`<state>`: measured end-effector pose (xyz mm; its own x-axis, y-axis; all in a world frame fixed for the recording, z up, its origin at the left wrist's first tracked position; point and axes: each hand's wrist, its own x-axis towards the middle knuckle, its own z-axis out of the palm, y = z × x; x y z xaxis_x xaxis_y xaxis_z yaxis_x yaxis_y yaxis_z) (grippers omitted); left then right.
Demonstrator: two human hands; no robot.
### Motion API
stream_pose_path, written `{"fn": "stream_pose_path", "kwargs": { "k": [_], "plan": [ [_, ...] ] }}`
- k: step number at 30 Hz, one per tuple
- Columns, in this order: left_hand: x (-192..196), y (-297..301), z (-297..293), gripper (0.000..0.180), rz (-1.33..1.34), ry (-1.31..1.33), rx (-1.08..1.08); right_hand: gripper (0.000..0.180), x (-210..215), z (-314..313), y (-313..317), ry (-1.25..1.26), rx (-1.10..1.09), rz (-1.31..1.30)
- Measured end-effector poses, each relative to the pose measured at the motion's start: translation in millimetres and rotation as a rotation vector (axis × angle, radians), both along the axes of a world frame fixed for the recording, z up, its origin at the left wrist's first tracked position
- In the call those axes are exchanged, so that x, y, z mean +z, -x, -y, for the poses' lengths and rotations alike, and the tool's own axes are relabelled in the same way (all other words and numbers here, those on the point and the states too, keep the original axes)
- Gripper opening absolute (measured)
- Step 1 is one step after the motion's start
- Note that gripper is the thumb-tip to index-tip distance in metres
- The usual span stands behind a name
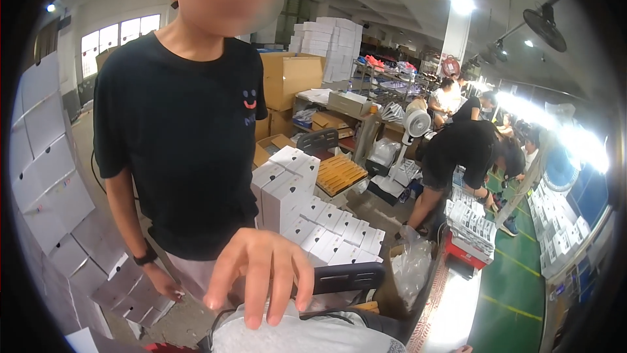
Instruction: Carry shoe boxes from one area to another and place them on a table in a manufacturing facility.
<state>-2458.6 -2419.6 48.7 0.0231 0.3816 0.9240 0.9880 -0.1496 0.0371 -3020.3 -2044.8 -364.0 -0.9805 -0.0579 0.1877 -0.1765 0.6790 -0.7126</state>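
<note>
At the lower edge, beside the lit bench (446, 314), a small bit of skin shows, seemingly my right hand (464, 349). Too little of it is visible to tell its fingers or any hold. My left hand is out of the picture. A person in a black T-shirt (189, 137) stands close in front of me, slightly to the left. That person's hand (264, 271) reaches toward me with its fingers spread and pointing down. The fingertips appear over the pale cloth (307, 335) at my front; whether they touch it, I cannot tell.
White boxes are stacked at the left (55, 163) and behind the person (287, 190). A black chair back (349, 279) stands near me. Beside it sits a carton with clear plastic bags (413, 265). Right of the bench, co-workers (457, 141) bend along the green floor (506, 281).
</note>
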Motion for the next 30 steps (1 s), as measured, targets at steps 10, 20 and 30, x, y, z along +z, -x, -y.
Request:
{"fn": "stream_pose_path", "kwargs": {
  "k": [10, 20, 30],
  "plan": [
    [44, 32, -2, 0.058, 0.158, 0.348, -0.223, 0.032, 7, -5, -10, -0.018, 0.001, 0.005],
    [46, 63, -8, 0.038, 0.23, 0.421, -0.249, 0.034, -8, -7, 0, 0.114, 0.018, 0.058],
    [0, 125, -13, 0.058, -0.132, 0.425, -0.274, 0.032, -6, -7, -2, 0.169, 0.024, 0.081]
  ]
}}
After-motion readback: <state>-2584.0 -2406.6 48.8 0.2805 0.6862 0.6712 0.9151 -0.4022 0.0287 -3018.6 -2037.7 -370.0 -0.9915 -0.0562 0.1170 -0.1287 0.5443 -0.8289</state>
